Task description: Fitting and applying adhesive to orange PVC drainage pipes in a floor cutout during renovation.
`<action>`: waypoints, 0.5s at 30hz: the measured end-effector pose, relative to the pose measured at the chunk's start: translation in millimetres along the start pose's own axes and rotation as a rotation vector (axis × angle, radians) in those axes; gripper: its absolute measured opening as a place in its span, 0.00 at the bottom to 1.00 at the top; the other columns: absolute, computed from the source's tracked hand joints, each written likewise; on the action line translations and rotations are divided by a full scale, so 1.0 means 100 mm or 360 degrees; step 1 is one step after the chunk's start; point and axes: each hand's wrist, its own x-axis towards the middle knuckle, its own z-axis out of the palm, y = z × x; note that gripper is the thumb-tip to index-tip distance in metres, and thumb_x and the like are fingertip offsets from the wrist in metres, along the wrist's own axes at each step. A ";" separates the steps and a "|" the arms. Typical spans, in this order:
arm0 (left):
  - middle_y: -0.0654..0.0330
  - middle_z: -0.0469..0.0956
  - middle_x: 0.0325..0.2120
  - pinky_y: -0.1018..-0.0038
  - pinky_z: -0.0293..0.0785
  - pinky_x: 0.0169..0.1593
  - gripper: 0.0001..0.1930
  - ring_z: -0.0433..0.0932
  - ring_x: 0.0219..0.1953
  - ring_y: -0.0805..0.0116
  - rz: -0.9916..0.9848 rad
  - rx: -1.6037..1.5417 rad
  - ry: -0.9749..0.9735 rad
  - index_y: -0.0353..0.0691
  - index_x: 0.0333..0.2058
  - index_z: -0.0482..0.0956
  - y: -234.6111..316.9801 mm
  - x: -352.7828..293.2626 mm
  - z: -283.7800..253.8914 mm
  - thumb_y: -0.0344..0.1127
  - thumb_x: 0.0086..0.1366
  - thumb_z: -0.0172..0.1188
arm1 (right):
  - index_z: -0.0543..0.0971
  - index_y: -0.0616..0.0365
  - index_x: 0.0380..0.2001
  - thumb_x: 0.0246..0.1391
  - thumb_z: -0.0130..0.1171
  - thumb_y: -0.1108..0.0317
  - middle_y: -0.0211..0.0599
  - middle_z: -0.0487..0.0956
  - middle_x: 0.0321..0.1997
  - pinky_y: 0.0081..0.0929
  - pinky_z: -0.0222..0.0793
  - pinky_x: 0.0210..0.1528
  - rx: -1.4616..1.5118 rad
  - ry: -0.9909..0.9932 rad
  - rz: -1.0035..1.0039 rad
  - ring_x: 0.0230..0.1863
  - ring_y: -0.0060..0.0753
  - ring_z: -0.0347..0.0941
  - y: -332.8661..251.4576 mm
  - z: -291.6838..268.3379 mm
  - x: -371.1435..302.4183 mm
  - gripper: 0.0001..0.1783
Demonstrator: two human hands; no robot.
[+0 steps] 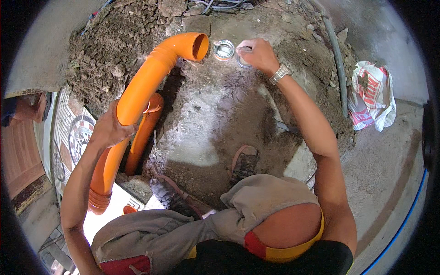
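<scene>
My left hand (112,126) is wrapped round a long orange plastic pipe (137,98). This pipe slants up and away, ending in an elbow whose open mouth (200,46) faces right. Just right of that mouth, an open round tin (224,50) stands on the ground with pale, shiny contents. Beside the tin, my right hand (259,55) is closed, its fingertips pinched above a small round metal lid (244,61). What the fingers hold is hidden. A second orange pipe (142,137) stands below and behind the one in my hand.
Loose dirt (105,68) is heaped at the far left. A grey conduit (337,59) runs along the right side, near a white plastic sack (373,96). A blue cable (408,215) lies at the lower right. Patterned tiles (75,123) and a wooden door (23,151) are at left.
</scene>
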 end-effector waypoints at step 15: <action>0.41 0.80 0.49 0.60 0.75 0.57 0.41 0.80 0.53 0.45 0.0053 -0.0384 0.0049 0.35 0.61 0.66 0.17 -0.04 -0.10 0.46 0.51 0.71 | 0.83 0.48 0.30 0.59 0.55 0.61 0.40 0.82 0.35 0.44 0.72 0.43 -0.0676 0.0814 -0.0959 0.31 0.44 0.81 -0.41 0.02 0.18 0.09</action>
